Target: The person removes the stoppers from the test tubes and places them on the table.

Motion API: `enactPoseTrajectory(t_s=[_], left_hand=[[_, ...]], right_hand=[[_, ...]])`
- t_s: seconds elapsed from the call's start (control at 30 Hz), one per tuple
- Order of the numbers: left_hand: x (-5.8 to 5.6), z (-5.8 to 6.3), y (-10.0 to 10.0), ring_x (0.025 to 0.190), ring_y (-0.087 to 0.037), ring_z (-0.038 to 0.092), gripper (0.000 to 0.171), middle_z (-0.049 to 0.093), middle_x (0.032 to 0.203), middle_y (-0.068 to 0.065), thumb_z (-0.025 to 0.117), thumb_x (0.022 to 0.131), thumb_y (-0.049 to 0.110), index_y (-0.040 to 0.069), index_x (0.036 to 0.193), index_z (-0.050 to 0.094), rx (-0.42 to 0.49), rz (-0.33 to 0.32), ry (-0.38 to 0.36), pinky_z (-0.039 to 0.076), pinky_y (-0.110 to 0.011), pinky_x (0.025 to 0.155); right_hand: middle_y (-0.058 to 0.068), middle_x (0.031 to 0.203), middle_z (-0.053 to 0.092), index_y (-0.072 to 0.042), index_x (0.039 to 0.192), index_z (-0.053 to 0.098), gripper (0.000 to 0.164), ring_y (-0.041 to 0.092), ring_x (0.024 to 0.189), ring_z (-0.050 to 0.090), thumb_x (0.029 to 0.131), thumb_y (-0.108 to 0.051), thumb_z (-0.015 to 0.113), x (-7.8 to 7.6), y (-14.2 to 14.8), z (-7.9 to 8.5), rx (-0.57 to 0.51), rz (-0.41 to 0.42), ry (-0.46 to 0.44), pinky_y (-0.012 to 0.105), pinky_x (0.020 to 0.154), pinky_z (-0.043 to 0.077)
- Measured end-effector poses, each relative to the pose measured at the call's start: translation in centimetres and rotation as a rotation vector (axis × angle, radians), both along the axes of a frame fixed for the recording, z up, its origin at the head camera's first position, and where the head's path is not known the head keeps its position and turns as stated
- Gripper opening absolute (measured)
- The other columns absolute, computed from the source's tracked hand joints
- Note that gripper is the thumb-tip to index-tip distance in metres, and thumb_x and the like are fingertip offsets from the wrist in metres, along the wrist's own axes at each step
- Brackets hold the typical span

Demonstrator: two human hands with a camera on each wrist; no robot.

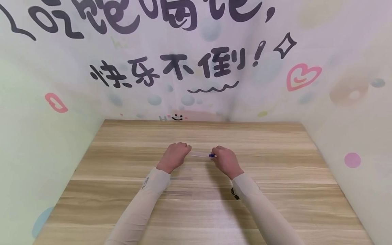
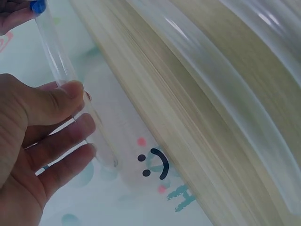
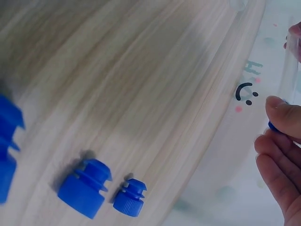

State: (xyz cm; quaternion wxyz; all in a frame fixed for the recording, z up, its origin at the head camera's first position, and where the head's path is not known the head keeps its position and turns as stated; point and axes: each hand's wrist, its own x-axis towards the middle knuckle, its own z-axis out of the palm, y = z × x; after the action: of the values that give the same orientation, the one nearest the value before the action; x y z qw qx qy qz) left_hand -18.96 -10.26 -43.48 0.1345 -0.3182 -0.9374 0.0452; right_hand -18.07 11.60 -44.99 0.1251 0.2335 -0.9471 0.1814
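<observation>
Between thumb and fingers, my left hand pinches a clear test tube above the tabletop. Its rounded end points away from the right hand. At the tube's other end is a blue stopper cap, which my right hand pinches. How deep the cap sits in the tube, I cannot tell. In the right wrist view the fingers cover most of the cap.
More clear tubes lie on the wood-grain table. Several loose blue caps stand on it in the right wrist view. A printed white backdrop rises along the table's back and sides.
</observation>
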Motion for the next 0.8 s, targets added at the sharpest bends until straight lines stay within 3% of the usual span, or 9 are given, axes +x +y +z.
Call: enactPoseTrajectory(t_s=[0.43,0.63,0.8], left_hand=[[0.1,0.0,-0.1,0.061,-0.018,0.060,0.015,0.061,0.069,-0.004,0.065,0.081,-0.007,0.008,0.079,0.063,0.039,0.016,-0.022,0.050,-0.028,0.053],[0.0,-0.4,-0.9,0.063,-0.019,0.060,0.013,0.061,0.073,-0.006,0.064,0.083,-0.006,0.007,0.082,0.064,0.033,0.058,-0.051,0.050,-0.029,0.054],[0.1,-0.6,-1.5,0.069,-0.020,0.060,0.012,0.060,0.078,-0.007,0.065,0.083,-0.005,0.006,0.086,0.068,0.029,0.088,-0.089,0.050,-0.029,0.054]], right_hand=[[0.006,0.080,0.068,-0.008,0.082,0.069,0.008,0.019,0.071,0.066,0.078,-0.009,0.076,-0.5,1.2,0.0,-0.027,-0.034,-0.059,0.032,0.064,0.055],[0.011,0.090,0.071,-0.003,0.100,0.066,0.021,0.024,0.078,0.067,0.082,-0.010,0.074,-0.8,3.5,0.5,-0.053,-0.094,-0.172,0.037,0.068,0.055],[0.012,0.090,0.071,-0.004,0.093,0.066,0.014,0.027,0.081,0.066,0.082,-0.010,0.073,-1.1,5.8,0.6,-0.043,-0.140,-0.227,0.042,0.071,0.053]])
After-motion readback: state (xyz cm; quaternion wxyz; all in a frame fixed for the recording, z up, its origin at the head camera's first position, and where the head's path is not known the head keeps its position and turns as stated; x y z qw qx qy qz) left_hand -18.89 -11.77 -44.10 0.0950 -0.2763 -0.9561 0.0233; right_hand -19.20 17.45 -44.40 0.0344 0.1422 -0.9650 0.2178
